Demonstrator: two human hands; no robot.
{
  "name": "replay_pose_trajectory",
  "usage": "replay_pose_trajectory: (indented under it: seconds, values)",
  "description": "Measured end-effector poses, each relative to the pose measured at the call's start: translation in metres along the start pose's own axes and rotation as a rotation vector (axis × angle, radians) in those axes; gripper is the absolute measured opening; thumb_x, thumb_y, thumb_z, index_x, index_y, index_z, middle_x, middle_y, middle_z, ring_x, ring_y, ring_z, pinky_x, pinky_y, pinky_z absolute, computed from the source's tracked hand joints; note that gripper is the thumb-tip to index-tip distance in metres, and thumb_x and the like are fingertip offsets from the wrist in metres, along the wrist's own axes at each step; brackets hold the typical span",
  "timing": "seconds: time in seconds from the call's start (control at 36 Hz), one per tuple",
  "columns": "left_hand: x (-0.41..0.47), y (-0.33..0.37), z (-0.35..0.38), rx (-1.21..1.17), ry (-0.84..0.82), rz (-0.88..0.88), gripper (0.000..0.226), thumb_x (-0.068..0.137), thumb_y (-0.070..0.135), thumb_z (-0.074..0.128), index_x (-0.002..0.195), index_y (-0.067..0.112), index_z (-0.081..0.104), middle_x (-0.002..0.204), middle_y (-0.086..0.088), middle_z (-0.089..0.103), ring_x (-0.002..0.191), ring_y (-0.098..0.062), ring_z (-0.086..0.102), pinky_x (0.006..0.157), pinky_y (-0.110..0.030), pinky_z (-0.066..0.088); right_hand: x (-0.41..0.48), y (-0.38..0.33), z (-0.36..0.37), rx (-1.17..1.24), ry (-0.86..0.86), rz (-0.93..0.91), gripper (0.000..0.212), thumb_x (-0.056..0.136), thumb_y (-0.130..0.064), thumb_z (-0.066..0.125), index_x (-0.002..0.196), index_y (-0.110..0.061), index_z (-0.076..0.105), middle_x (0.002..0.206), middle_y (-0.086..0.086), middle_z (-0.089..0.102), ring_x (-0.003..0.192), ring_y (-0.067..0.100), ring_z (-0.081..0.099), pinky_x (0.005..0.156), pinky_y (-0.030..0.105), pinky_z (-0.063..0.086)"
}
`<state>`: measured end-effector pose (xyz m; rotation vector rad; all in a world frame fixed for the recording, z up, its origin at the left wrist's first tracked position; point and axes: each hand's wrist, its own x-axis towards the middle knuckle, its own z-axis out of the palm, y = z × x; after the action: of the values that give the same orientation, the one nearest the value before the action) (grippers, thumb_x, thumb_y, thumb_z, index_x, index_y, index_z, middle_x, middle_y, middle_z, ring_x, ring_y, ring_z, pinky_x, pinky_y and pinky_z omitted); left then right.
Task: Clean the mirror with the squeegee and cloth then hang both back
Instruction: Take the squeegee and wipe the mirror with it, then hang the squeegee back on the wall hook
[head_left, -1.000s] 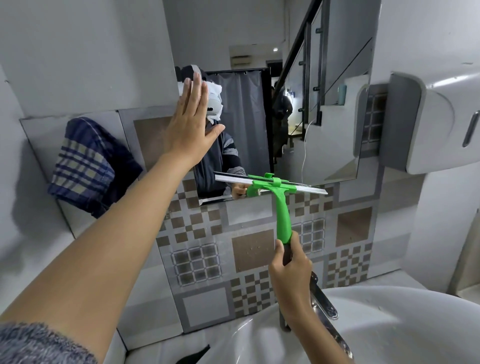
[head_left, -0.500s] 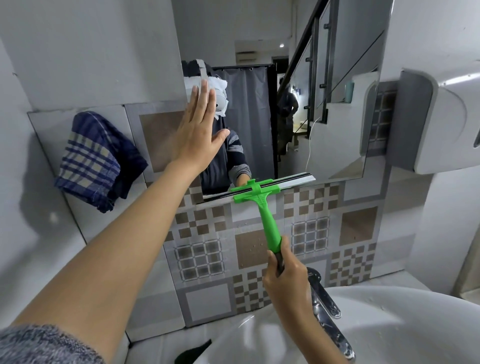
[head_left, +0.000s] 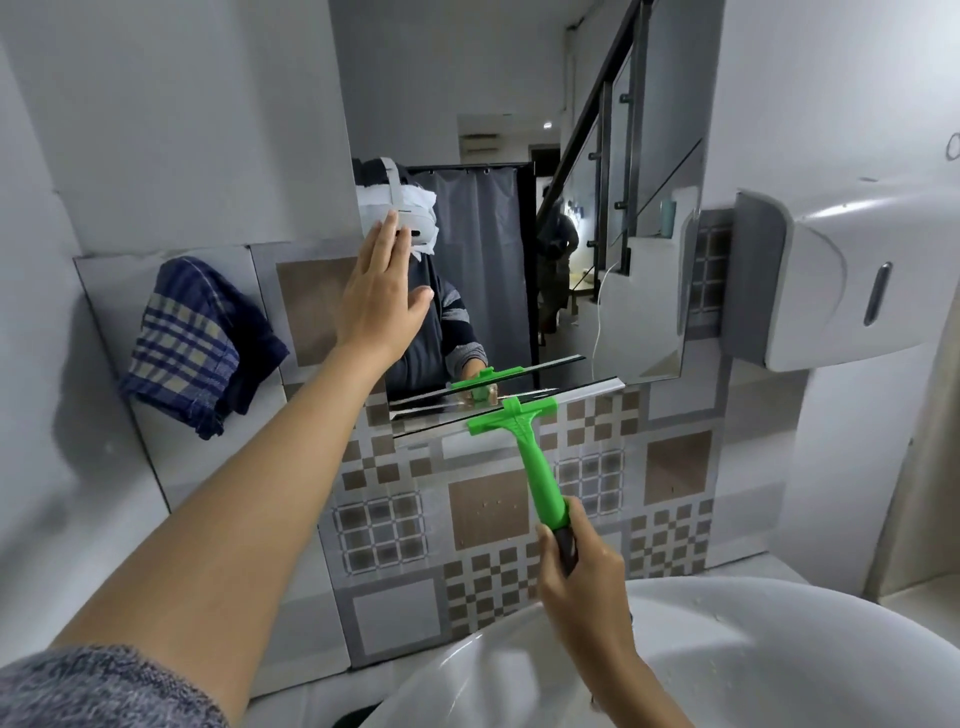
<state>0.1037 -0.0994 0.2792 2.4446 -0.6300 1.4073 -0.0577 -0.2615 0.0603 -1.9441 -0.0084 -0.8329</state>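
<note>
A frameless mirror (head_left: 613, 234) hangs on the wall above patterned tiles. My right hand (head_left: 579, 566) grips the dark end of a green squeegee (head_left: 535, 457), whose blade lies tilted along the mirror's bottom edge. My left hand (head_left: 382, 296) is flat, fingers straight, pressed against the mirror's left side. A blue and cream checked cloth (head_left: 197, 343) hangs on the wall to the left of the mirror, apart from both hands.
A white basin (head_left: 753, 660) fills the lower right, below my right hand. A white wall dispenser (head_left: 841, 270) juts out at the right of the mirror. Patterned tiles (head_left: 384, 530) cover the wall under the mirror.
The squeegee has come down the glass to the mirror's bottom edge and its blade now tilts up to the right. My left hand stays flat on the glass.
</note>
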Motion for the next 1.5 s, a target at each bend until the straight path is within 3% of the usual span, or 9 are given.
replay_pose_trajectory:
  seconds: [0.25, 0.39, 0.64, 0.81, 0.97, 1.08, 1.17, 1.39, 1.5]
  values:
    - [-0.036, 0.054, -0.018, -0.289, -0.069, 0.027, 0.05, 0.089, 0.035, 0.048, 0.131, 0.006, 0.043, 0.137, -0.009, 0.045, 0.13, -0.022, 0.036, 0.109, -0.045, 0.031, 0.036, -0.032, -0.059, 0.117, -0.149, -0.076, 0.036, 0.087, -0.008, 0.058, 0.122, -0.012, 0.053, 0.067, 0.003, 0.06, 0.048, 0.014, 0.051, 0.045, 0.025, 0.048]
    - [-0.07, 0.083, -0.021, -0.411, -0.229, 0.134, 0.047, 0.092, 0.031, 0.05, 0.136, 0.014, 0.04, 0.142, -0.002, 0.041, 0.134, -0.013, 0.028, 0.109, -0.028, 0.021, 0.065, -0.046, -0.094, 0.006, -0.259, -0.187, 0.037, 0.087, -0.01, 0.06, 0.122, -0.017, 0.052, 0.072, 0.005, 0.064, 0.045, 0.003, 0.051, 0.043, 0.012, 0.043]
    - [-0.095, 0.108, -0.035, -0.327, -0.481, 0.253, 0.049, 0.094, 0.033, 0.046, 0.14, 0.022, 0.033, 0.143, -0.001, 0.042, 0.134, -0.011, 0.033, 0.11, -0.032, 0.028, 0.111, -0.065, -0.135, -0.267, -0.519, -0.369, 0.039, 0.084, -0.019, 0.064, 0.122, -0.021, 0.058, 0.093, 0.003, 0.07, 0.071, 0.017, 0.066, 0.071, 0.04, 0.057]
    - [-0.109, 0.106, -0.044, -0.302, -0.496, 0.251, 0.043, 0.093, 0.019, 0.05, 0.135, 0.02, 0.041, 0.125, 0.0, 0.056, 0.11, -0.013, 0.053, 0.093, -0.036, 0.048, 0.128, -0.076, -0.145, -0.482, -0.675, -0.556, 0.037, 0.084, -0.034, 0.062, 0.121, -0.037, 0.056, 0.082, -0.01, 0.069, 0.057, 0.007, 0.055, 0.055, 0.027, 0.046]
    - [-0.126, 0.102, -0.053, -0.293, -0.423, 0.156, 0.041, 0.09, 0.016, 0.056, 0.129, 0.016, 0.048, 0.112, -0.003, 0.061, 0.092, -0.018, 0.059, 0.076, -0.039, 0.054, 0.131, -0.086, -0.135, -0.658, -0.55, -0.749, 0.033, 0.085, -0.045, 0.056, 0.118, -0.046, 0.054, 0.092, -0.02, 0.065, 0.08, 0.008, 0.059, 0.064, 0.03, 0.049]
    - [-0.139, 0.098, -0.061, -0.268, -0.341, 0.038, 0.041, 0.089, 0.02, 0.057, 0.129, 0.014, 0.049, 0.114, -0.004, 0.062, 0.092, -0.018, 0.06, 0.074, -0.034, 0.054, 0.129, -0.089, -0.116, -0.528, -0.408, -0.824, 0.027, 0.079, -0.035, 0.066, 0.106, -0.03, 0.067, 0.095, -0.009, 0.067, 0.086, 0.017, 0.06, 0.07, 0.031, 0.046]
    - [-0.151, 0.093, -0.067, -0.287, -0.271, -0.069, 0.041, 0.088, 0.023, 0.058, 0.127, 0.013, 0.051, 0.115, -0.003, 0.063, 0.095, -0.017, 0.06, 0.078, -0.035, 0.054, 0.128, -0.091, -0.096, -0.47, -0.288, -0.845, 0.038, 0.073, -0.033, 0.073, 0.106, -0.015, 0.068, 0.101, 0.002, 0.07, 0.096, 0.023, 0.062, 0.092, 0.038, 0.043]
    - [-0.179, 0.08, -0.078, -0.328, -0.083, -0.349, 0.038, 0.087, 0.027, 0.06, 0.123, 0.013, 0.054, 0.114, -0.003, 0.064, 0.098, -0.016, 0.061, 0.083, -0.04, 0.054, 0.092, -0.115, -0.032, -0.17, -0.136, -0.598, 0.059, 0.082, -0.014, 0.065, 0.134, 0.0, 0.042, 0.145, 0.016, 0.036, 0.139, 0.028, 0.025, 0.114, 0.042, 0.024]
    - [-0.191, 0.079, -0.082, -0.31, -0.015, -0.391, 0.034, 0.089, 0.029, 0.057, 0.119, 0.013, 0.055, 0.108, -0.003, 0.065, 0.094, -0.014, 0.061, 0.08, -0.034, 0.054, 0.071, -0.133, -0.002, 0.029, -0.15, -0.415, 0.065, 0.088, -0.018, 0.06, 0.142, -0.004, 0.028, 0.155, 0.01, 0.015, 0.144, 0.022, 0.01, 0.113, 0.027, 0.011]
